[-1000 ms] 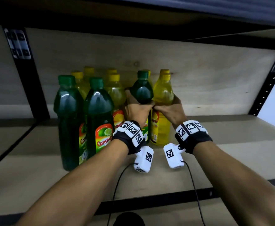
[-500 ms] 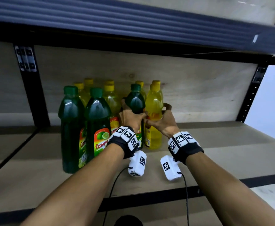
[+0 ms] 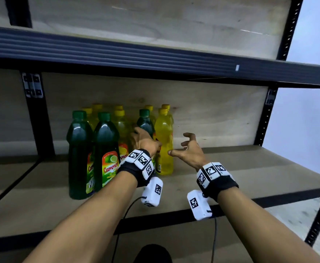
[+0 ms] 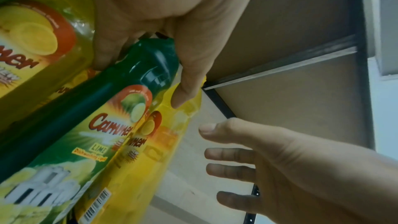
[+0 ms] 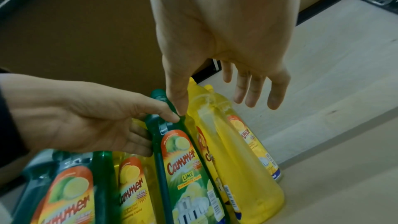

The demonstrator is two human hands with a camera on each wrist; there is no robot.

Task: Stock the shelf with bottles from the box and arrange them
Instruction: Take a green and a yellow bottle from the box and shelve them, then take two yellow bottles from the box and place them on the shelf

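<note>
Moved: right hand [image 3: 190, 152] has let go of the yellow plastic bottle [image 3: 164, 141], fingers spread, at its 3 o'clock.
Left hand [image 3: 143, 142]: fingers curled round the dark green plastic bottle [image 5: 183, 156].

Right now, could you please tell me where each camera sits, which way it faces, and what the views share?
Head: worn on the head, facing forward and down at the shelf; both forearms, left hand and right hand show.
Left wrist: looks along the left hand, whose fingers and thumb lie around the green bottle; the right hand shows too.
Right wrist: looks along the right hand, open above the yellow bottle; the left hand shows too.
Shared: both hands and the green bottle appear in all three.
</note>
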